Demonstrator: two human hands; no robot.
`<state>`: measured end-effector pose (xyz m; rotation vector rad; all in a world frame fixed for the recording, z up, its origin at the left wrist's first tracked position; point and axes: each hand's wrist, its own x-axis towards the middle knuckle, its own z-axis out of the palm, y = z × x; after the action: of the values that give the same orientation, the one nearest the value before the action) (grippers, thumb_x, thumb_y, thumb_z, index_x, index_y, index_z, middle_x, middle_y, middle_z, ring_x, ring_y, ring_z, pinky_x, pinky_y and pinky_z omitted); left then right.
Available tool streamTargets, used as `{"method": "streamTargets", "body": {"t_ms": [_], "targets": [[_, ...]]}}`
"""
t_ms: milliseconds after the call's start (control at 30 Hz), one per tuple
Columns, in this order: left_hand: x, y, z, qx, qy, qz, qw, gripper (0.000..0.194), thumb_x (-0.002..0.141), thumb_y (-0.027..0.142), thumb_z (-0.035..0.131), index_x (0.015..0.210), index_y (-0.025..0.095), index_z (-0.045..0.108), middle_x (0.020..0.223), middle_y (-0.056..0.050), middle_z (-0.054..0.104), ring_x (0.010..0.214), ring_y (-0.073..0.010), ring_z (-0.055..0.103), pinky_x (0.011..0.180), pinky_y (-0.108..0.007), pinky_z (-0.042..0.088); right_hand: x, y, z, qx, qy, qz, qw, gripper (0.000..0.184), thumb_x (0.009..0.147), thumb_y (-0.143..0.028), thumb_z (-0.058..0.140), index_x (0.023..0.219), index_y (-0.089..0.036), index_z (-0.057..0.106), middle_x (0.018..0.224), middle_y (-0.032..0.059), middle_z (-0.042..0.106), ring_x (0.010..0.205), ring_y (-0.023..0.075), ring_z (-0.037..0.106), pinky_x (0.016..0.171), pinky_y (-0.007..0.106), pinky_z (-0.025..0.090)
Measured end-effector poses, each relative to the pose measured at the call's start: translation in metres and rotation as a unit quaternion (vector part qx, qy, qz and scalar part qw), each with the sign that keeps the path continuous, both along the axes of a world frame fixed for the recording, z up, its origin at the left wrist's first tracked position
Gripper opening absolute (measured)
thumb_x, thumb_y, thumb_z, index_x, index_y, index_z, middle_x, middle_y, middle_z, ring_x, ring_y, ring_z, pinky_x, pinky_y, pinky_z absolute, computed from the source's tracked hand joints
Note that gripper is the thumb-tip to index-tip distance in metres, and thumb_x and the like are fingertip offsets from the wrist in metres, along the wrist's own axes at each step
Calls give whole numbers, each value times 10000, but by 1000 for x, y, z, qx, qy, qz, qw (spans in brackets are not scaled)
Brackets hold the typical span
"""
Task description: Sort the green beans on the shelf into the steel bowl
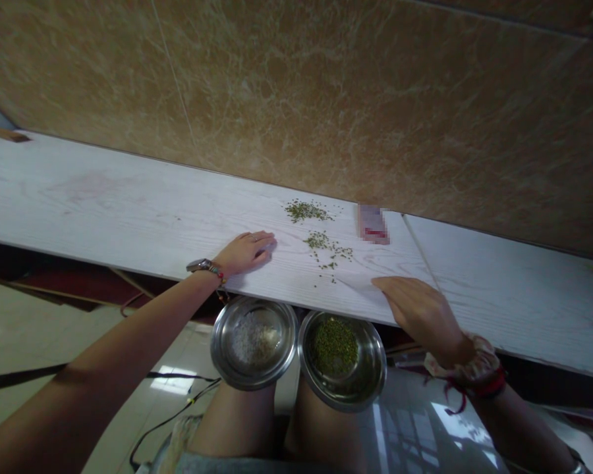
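Note:
My left hand (247, 252) lies on the white wood-grain board with its fingers stretched out, left of the scattered green beans. Small green beans form a denser patch (306, 210) near the wall and a looser patch (326, 247) nearer me. At the board's front edge, my right hand (418, 303) has its fingers pressed together, pointing left; its thumb is hidden. A thin pale shape (358, 293) by its fingertips may be a sheet, but blends into the board. A steel bowl of green beans (379, 368) and a steel bowl with whitish grains (217, 355) rest on my knees.
A pinkish flat packet (373, 225), partly blurred, lies against the brown marbled wall (296, 99). The white board (143, 204) runs across the view, with a seam right of the packet. Black cords (172, 418) hang at lower left above the tiled floor (103, 342).

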<state>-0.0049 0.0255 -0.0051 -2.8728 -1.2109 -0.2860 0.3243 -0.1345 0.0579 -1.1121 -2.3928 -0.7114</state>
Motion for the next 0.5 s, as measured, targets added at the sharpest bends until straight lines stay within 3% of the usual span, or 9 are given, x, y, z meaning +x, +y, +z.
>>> {"method": "streamTargets", "body": {"t_ms": [133,267,367,433,500], "targets": [[1,-1,-1,11,4,-66,998,396,914,265,320,1271,222,486,1367,-30,501,1232,-172,472,1041,-339,332,0,0,-2,-3,-22,0,1000,266,839,-42,432,958,-133,652,887,76,724,805,170,655,740,290,506],[5,-4,0,-1,6,-105,994,381,919,281,319,1240,203,507,1327,-45,539,1173,-176,518,1009,-311,370,-1,9,-4,11,-31,-9,999,263,837,-39,432,944,-120,658,874,81,727,793,170,658,714,289,510],[12,-11,3,-7,21,-97,995,389,896,347,383,1226,177,502,1297,-86,550,1146,-216,525,981,-339,395,0,13,-5,22,-27,-12,999,253,836,-38,435,938,-105,657,868,87,727,783,170,660,705,288,512],[17,-17,5,-4,27,-58,998,440,881,435,413,1218,166,500,1283,-113,544,1143,-259,511,980,-390,391,0,13,-5,20,-17,-10,1000,255,837,-39,438,950,-108,656,875,85,728,795,168,661,719,289,514],[20,-21,6,-14,31,-51,998,458,884,456,408,1245,181,473,1299,-108,526,1168,-255,486,995,-393,372,-2,12,-5,11,-11,-6,1000,262,841,-43,436,956,-123,657,881,78,729,804,164,661,726,292,515]]}}
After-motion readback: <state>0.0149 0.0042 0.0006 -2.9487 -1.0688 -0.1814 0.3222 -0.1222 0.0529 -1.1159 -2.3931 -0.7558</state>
